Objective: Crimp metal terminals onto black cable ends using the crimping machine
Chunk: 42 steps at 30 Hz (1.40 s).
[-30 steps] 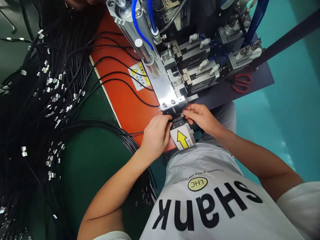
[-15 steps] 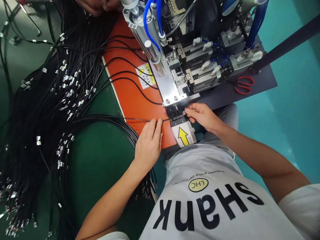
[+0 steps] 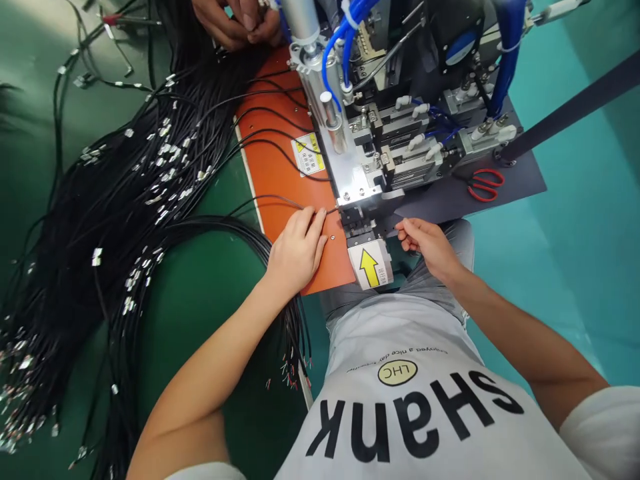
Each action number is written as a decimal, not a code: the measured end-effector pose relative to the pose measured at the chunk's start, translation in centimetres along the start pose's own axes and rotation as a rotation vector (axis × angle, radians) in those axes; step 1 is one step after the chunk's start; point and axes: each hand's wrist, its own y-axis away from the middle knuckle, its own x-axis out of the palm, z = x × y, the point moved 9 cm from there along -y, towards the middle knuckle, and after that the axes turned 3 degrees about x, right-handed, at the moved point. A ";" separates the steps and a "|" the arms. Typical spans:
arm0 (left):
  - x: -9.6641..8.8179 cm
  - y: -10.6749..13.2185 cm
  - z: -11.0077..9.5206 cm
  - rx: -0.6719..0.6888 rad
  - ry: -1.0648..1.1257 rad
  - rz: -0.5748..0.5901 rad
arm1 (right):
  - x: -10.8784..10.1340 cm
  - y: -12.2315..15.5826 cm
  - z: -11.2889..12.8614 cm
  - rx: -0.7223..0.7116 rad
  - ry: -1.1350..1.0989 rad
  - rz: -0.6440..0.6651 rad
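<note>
My left hand (image 3: pixel 296 251) rests on the orange mat (image 3: pixel 280 180) and pinches a thin black cable (image 3: pixel 273 199) between its fingertips. That cable runs right into the black clamp (image 3: pixel 361 223) at the front of the metal machine (image 3: pixel 370 147). My right hand (image 3: pixel 425 241) hovers just right of the clamp, fingers curled together, and whether it holds anything I cannot make out. Below the clamp sits a white label with a yellow arrow (image 3: pixel 371 265).
A large heap of black cables with metal ends (image 3: pixel 115 200) covers the green table (image 3: pixel 200 313) to the left. Another person's hands (image 3: pixel 235 23) work at the top. Red scissors (image 3: pixel 484 184) lie on the dark plate to the right. Blue hoses run over the machine.
My left hand has slid left, away from the clamp, drawing the black cable out along the mat. My right hand has moved a little right off the clamp. The view has shifted left.
</note>
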 end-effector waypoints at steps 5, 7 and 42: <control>-2.5 -1.2 2.1 0.082 -0.005 0.011 | -0.7 1.3 0.4 -0.005 0.021 -0.015; -4.7 -0.8 5.9 0.002 -0.072 -0.037 | -1.3 1.5 0.3 -0.003 0.018 -0.020; -11.2 2.5 -4.9 0.368 -0.033 0.047 | 0.9 6.4 5.2 -0.063 0.188 0.074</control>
